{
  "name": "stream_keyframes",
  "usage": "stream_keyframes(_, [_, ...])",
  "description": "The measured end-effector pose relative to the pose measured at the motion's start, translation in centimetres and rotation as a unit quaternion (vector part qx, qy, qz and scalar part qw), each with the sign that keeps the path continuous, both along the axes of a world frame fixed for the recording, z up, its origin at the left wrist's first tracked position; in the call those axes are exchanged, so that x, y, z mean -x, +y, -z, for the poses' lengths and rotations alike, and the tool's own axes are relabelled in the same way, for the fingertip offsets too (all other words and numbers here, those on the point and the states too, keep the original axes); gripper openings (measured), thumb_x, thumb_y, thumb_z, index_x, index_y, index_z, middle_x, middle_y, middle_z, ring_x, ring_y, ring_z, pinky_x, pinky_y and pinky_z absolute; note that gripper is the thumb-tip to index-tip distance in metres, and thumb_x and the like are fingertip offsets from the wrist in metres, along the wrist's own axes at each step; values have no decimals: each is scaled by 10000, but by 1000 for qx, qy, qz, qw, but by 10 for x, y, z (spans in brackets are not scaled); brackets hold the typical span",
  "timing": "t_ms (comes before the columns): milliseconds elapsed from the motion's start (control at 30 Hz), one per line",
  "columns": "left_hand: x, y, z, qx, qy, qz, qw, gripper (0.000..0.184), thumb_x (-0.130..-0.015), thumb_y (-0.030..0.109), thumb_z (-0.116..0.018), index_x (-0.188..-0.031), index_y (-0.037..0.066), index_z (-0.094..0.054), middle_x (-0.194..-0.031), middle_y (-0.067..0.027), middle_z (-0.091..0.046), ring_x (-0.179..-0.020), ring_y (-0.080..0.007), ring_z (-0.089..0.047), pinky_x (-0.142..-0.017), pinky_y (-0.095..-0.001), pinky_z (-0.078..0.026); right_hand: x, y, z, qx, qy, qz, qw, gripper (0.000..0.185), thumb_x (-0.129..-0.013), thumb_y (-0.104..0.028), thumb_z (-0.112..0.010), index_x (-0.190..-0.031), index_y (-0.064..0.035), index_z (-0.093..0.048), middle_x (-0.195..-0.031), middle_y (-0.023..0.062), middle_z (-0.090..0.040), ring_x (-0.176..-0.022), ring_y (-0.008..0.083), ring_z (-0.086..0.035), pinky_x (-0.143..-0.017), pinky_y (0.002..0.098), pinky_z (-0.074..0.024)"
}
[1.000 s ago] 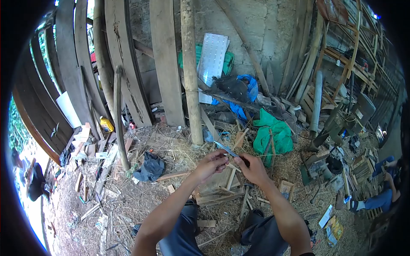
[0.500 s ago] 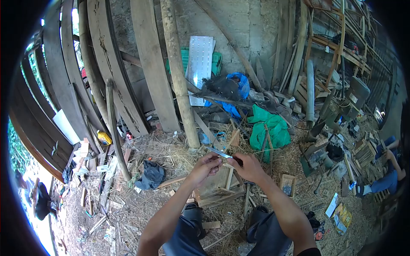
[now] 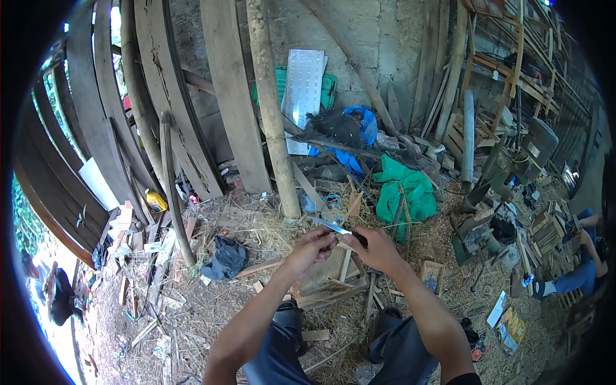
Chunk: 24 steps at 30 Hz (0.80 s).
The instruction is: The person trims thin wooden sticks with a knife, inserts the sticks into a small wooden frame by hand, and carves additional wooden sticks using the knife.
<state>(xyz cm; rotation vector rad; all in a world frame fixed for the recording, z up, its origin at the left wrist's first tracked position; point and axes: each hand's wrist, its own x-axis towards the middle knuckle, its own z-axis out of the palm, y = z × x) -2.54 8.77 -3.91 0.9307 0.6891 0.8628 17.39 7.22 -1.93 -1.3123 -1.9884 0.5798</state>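
My right hand (image 3: 377, 249) is closed around the dark handle of a knife. The bright blade (image 3: 330, 225) points to the left and passes just above the fingers of my left hand (image 3: 310, 253). That hand is closed too, its thumb and fingers pinched together close to the blade; whatever lies between them is too small to make out. Below both hands, between my boots, a wooden block or low box (image 3: 319, 277) rests on the ground, partly covered by my hands and loose sticks.
Wood scraps and shavings litter the ground. Ahead are a green plastic sheet (image 3: 405, 192), a wooden post (image 3: 273, 115) and a blue tarp (image 3: 362, 125). A black plastic bag (image 3: 227, 258) lies left, a small wooden tray (image 3: 432, 276) right. Another person (image 3: 581, 256) sits far right.
The view has shifted slightly. The knife stays in my right hand, its blade tilted a little differently, and both hands remain close together in nearly the same place.
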Motion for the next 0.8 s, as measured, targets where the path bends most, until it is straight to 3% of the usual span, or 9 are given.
stream_keyframes(367, [1, 1, 6, -25, 18, 3, 1000, 148, -968, 174, -492, -1036, 47, -524, -774, 10, -476, -543, -34, -347, -476, -179, -268, -2, 0, 2, 12, -27, 1, 1000, 344, -905, -378, -549, -899, -44, -633, -627, 169, -582, -601, 362, -585, -550, 435, -442])
stream_keyframes(467, [-1, 0, 4, -32, 41, -6, 999, 146, -966, 174, -498, -1034, 48, -528, -778, 13, -479, -548, -33, -352, -479, -178, -269, -3, 3, 12, -23, -28, 1, 999, 327, -910, -346, -559, -914, -28, -634, -580, 153, -548, -514, 318, -537, -510, 405, -401])
stream_keyframes(767, [-2, -5, 0, -40, 61, -21, 997, 128, -955, 158, -519, -1021, 48, -531, -799, 6, -507, -578, -44, -404, -507, -191, -311, -6, 4, 9, -8, -93, 16, 995, 354, -855, -414, -615, -919, -69, -658, -610, 133, -604, -584, 321, -608, -549, 417, -455])
stream_keyframes(800, [-3, -6, -2, -39, 61, -21, 997, 128, -955, 158, -519, -1021, 48, -531, -799, 6, -507, -578, -44, -404, -507, -191, -311, -7, 7, 12, 10, -111, 42, 993, 344, -839, -422, -627, -906, -86, -661, -668, 129, -634, -641, 322, -631, -598, 428, -488])
